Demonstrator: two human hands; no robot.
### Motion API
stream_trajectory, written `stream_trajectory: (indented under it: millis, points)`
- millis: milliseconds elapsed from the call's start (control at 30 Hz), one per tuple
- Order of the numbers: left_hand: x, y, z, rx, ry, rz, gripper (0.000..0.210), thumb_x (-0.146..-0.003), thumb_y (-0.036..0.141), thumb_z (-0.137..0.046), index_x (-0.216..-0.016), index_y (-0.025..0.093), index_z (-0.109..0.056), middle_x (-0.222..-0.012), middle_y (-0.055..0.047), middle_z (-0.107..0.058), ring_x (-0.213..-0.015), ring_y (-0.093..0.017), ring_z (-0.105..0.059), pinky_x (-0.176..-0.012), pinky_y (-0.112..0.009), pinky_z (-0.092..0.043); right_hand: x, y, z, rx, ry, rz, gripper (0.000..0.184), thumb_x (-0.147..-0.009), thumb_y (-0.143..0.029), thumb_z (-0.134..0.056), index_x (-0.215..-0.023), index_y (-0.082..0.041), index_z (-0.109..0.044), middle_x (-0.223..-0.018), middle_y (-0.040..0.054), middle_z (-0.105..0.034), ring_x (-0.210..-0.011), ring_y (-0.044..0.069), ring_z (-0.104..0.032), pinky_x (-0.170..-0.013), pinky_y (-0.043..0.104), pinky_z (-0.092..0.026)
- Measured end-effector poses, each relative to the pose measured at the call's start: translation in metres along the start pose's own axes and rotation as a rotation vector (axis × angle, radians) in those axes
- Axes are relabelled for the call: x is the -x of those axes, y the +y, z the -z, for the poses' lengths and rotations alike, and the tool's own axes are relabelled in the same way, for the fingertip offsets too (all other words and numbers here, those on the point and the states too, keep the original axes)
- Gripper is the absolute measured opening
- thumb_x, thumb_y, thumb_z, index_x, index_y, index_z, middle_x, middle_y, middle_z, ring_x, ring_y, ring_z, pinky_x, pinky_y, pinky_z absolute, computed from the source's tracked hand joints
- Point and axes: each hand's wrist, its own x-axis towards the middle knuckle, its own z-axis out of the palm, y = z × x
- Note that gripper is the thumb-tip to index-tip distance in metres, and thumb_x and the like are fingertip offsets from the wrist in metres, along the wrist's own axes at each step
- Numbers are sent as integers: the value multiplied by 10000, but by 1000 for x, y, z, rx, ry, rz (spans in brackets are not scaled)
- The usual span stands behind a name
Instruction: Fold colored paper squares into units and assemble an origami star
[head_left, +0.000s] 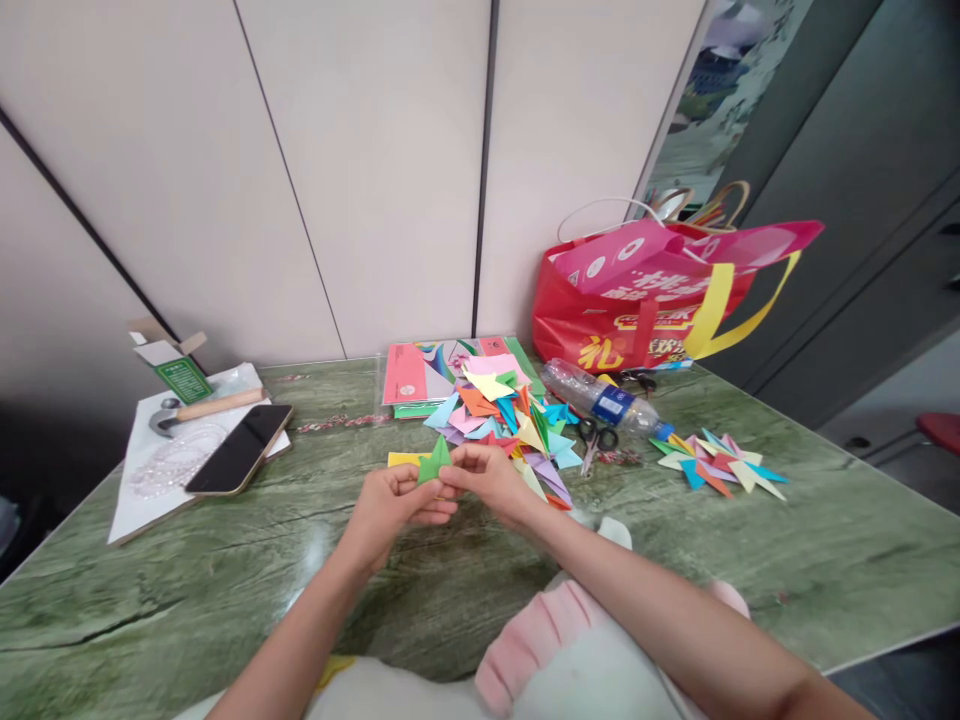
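A small green origami piece [433,464] with pointed tips is pinched between my two hands, just above the table. My left hand [400,500] grips it from the left with thumb and fingers. From the right, my right hand [484,478] pinches its edge, with the fingertips of both hands close together. A yellow paper [403,459] shows just behind my left hand. Beyond my right hand lies a heap of folded paper pieces [491,395] in many colours, partly hidden by the hand.
Papers in a clear sleeve [409,375] lie behind the heap. To the right are scissors [596,440], a plastic bottle [607,400], more folded papers [720,465] and a red bag [592,300]. A phone [241,450], a hammer [217,405] and clear beads [176,460] lie left.
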Motion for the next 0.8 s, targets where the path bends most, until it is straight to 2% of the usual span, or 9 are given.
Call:
stream_trajectory:
  millis: [233, 333, 400, 500, 667, 800]
  points:
    - [2, 1, 0, -66, -91, 3, 301, -634, 328, -690, -807, 88, -629, -752, -120, -707, -650, -215, -669, -635, -322, -539, 3, -4, -2, -57, -39, -120, 291, -577, -379, -704, -650, -146, -546, -602, -44, -529, -529, 65, -474, -530, 204, -392]
    - [2, 1, 0, -112, -96, -13, 305, -643, 342, -675, -816, 94, -633, -772, -120, -707, -676, -219, -665, -648, -327, -528, 3, -6, -4, -35, -52, -98, 289, -583, -384, -696, -643, -147, -543, -599, -43, -525, -538, 67, -473, -523, 198, -389]
    - [2, 2, 0, -143, -66, -56, 305, -649, 333, -669, -852, 109, -631, -766, -99, -709, -700, -209, -661, -661, -309, -515, 2, -5, -3, 5, -58, -68, 287, -592, -388, -687, -632, -147, -539, -568, -49, -512, -520, 65, -465, -515, 197, -380]
    - [-1, 2, 2, -174, 54, -142, 341, -621, 319, -686, -903, 139, -619, -744, -62, -707, -678, -190, -649, -623, -269, -497, 0, -4, 0, 106, -50, -44, 294, -594, -403, -679, -636, -146, -542, -538, -55, -494, -480, 58, -440, -485, 194, -357]
    - [-4, 1, 6, -198, 181, -169, 210, -582, 319, -703, -638, 128, -635, -610, -28, -664, -565, -150, -598, -536, -224, -458, 0, -2, 1, 202, -99, -19, 300, -618, -414, -657, -676, -138, -554, -572, -45, -505, -488, 60, -451, -481, 196, -361]
    - [-4, 0, 8, -113, 221, -123, 234, -561, 327, -717, -541, 123, -604, -512, 0, -614, -494, -110, -545, -532, -216, -439, 1, 0, 1, 252, -114, 35, 291, -588, -358, -695, -710, -131, -560, -608, -35, -537, -516, 65, -463, -508, 204, -365]
